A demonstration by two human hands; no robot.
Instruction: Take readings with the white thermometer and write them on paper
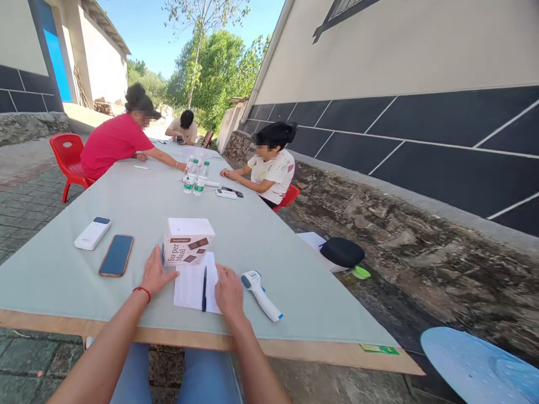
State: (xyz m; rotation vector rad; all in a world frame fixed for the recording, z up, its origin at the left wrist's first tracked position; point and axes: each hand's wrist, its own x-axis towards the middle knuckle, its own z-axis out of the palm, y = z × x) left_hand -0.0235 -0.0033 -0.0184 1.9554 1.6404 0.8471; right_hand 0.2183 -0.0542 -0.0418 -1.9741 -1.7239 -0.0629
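We find the box standing on the worktop at the far end of the sheet, marked "Su-per Meal"; its smaller brand line is too blurred to certify. The left hand lies spread at the box's left side; the right hand curls at the sheet's right edge, whether gripping we cannot tell.

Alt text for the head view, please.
A person's left hand is beside a printed box and the right hand over the right edge of a paper sheet, at a table. A pen lies on the sheet, a thermometer gun right of it, a phone and white device left. Water bottles and three other people are beyond.
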